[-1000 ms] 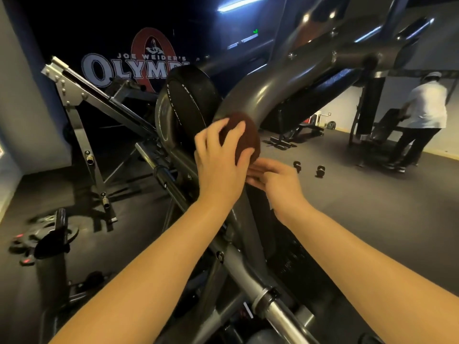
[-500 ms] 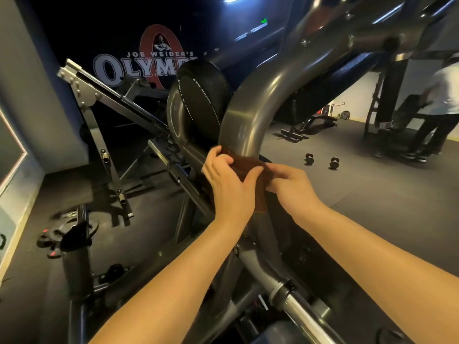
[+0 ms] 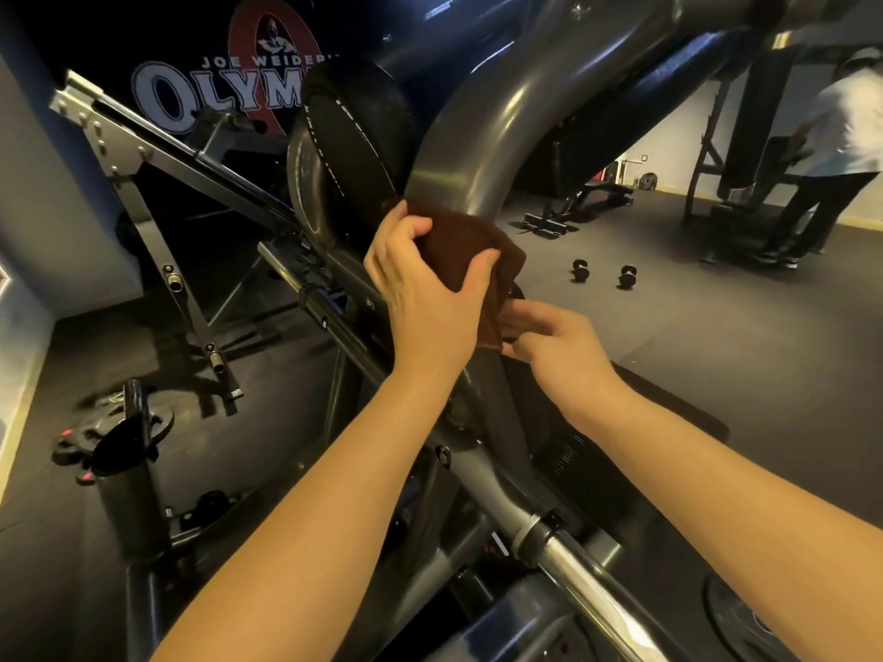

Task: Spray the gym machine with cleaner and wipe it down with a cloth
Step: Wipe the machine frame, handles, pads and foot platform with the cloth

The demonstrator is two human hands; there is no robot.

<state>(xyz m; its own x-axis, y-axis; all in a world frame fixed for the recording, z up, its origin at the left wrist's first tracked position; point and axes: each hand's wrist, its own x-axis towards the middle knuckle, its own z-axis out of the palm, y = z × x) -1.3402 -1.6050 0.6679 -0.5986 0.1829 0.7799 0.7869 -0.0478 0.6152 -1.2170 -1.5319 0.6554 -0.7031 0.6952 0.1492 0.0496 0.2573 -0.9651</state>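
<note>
A dark brown cloth [image 3: 458, 253] is wrapped around the curved grey steel tube of the gym machine [image 3: 473, 136], just below the bend. My left hand [image 3: 425, 293] presses the cloth against the tube from the left, thumb on the front. My right hand [image 3: 554, 339] pinches the cloth's lower hanging edge on the right side of the tube. A black round pad [image 3: 353, 131] sits just behind the tube. No spray bottle is in view.
A chrome bar with a collar [image 3: 564, 551] runs diagonally below my arms. A slanted rail frame [image 3: 157, 160] and a weight-plate holder [image 3: 124, 432] stand at left. Two small dumbbells [image 3: 602, 272] lie on the rubber floor. A person in a white shirt [image 3: 836, 136] stands far right.
Both hands and the cloth slid down the tube from the bend to the straighter section. The left hand went from flat on the cloth to gripping around it; the right hand dropped to the hanging edge.
</note>
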